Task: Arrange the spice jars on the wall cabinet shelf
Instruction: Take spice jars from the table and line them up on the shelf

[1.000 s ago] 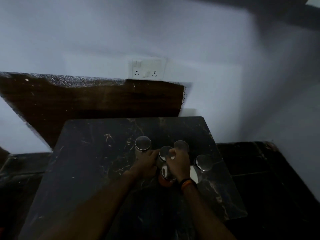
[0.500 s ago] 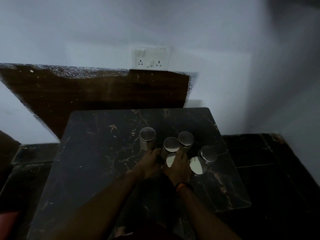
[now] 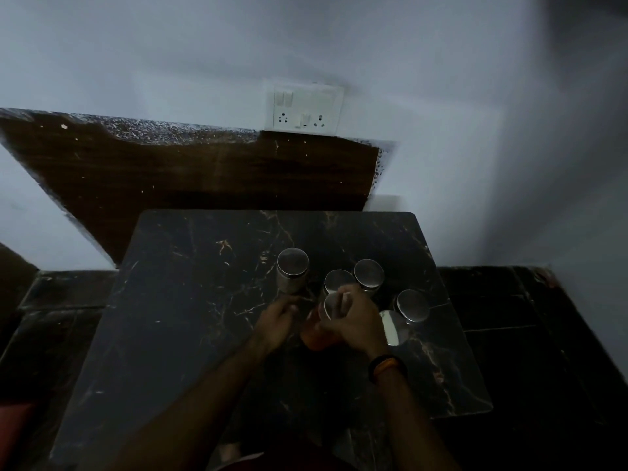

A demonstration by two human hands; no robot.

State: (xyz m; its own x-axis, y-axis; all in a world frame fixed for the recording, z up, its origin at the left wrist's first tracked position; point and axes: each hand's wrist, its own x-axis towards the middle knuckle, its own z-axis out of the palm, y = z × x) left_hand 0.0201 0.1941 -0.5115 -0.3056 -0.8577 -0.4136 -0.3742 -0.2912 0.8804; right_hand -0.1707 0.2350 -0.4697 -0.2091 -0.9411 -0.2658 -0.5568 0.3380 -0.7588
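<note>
Several spice jars with shiny steel lids stand grouped on the dark marble table. My right hand grips the nearest jar, which holds orange-red spice, with fingers curled over its lid; the jar looks tilted toward me. My left hand sits just left of that jar with loosely bent fingers and holds nothing. Other jars stand at the back left, behind the held one, at the back right and at the right. One more lid shows beside my right wrist. No cabinet shelf is in view.
The table stands against a pale wall with a brown wooden panel and a white socket plate. Dark floor tiles lie around the table. The lighting is dim.
My right hand has closed over the orange-red jar and tipped it toward me. My left hand has come off the jars and shifted slightly left.
</note>
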